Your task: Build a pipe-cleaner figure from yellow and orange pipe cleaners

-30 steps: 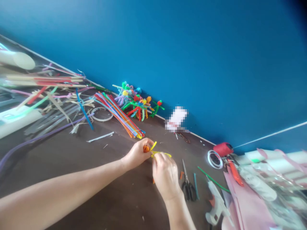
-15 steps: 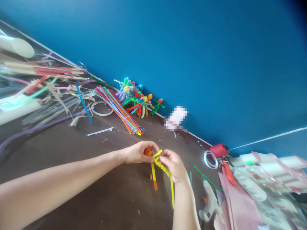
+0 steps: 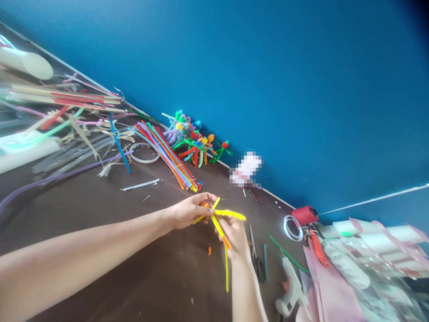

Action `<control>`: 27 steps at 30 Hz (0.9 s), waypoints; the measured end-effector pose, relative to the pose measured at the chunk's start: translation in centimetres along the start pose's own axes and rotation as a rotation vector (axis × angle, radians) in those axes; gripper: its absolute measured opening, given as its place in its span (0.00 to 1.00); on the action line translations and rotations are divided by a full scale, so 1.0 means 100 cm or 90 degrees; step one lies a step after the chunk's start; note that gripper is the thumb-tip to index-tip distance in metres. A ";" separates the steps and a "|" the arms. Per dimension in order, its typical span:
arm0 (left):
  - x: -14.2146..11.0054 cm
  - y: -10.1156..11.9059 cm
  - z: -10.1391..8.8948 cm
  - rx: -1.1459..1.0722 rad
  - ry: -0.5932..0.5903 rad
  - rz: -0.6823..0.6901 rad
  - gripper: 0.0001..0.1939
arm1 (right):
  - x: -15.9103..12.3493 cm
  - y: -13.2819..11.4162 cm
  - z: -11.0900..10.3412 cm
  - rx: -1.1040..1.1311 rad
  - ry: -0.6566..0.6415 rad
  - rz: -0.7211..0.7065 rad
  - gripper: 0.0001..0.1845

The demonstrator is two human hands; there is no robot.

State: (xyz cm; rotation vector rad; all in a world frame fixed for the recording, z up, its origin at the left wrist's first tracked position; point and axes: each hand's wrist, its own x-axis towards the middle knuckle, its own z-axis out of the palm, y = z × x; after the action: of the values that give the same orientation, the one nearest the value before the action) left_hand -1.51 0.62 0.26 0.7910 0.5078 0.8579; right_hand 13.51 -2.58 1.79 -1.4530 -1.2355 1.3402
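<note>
Yellow fuzzy pipe-cleaner figure (image 3: 229,214) with an orange coil sits at your hands, over the dark brown surface (image 3: 134,273). Your left hand (image 3: 187,211) pinches it beside the coil; your right hand (image 3: 236,235) is against its stems, grip hidden. Beyond your left hand lies a multicoloured pipe-cleaner bundle (image 3: 170,156); right of your right, black-handled scissors (image 3: 258,266).

The pipe cleaners (image 3: 229,214) looked fuzzy and matt, the worktop (image 3: 161,273) dark and smooth, and the scissors' blades (image 3: 252,237) shiny metal with black handles (image 3: 260,269).
</note>
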 end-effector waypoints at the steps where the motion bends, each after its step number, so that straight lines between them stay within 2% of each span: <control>1: 0.001 -0.001 0.000 0.008 0.023 0.012 0.20 | 0.000 0.000 0.002 -0.026 0.006 0.002 0.11; 3: 0.003 -0.002 0.001 0.048 0.059 0.047 0.20 | 0.001 0.000 0.004 -0.076 0.013 -0.018 0.12; 6: 0.007 -0.005 0.000 0.153 0.104 0.094 0.19 | -0.003 -0.002 0.006 -0.201 0.024 -0.126 0.09; 11: 0.007 -0.009 -0.004 0.413 0.206 0.166 0.16 | -0.017 -0.007 0.010 -0.571 0.065 -0.254 0.09; 14: 0.005 -0.009 -0.004 0.534 0.195 0.219 0.15 | -0.022 -0.011 0.013 -0.716 0.086 -0.312 0.08; 16: 0.004 -0.007 -0.004 0.511 0.151 0.192 0.16 | -0.024 -0.014 0.012 -0.733 0.097 -0.355 0.08; 20: 0.005 -0.003 -0.005 0.378 0.080 0.088 0.19 | -0.022 -0.019 0.004 -0.700 0.126 -0.416 0.08; 23: 0.006 -0.004 -0.007 0.379 0.064 0.113 0.20 | -0.021 -0.021 0.001 -0.684 0.113 -0.438 0.09; 27: 0.006 -0.007 -0.009 0.459 0.047 0.183 0.20 | -0.023 -0.024 0.003 -0.722 0.098 -0.428 0.10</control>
State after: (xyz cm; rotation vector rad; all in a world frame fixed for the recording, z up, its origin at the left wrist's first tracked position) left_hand -1.46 1.23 -0.88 1.5227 0.7986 0.9780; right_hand 12.98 -4.30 4.56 -1.5154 -2.2605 -0.0117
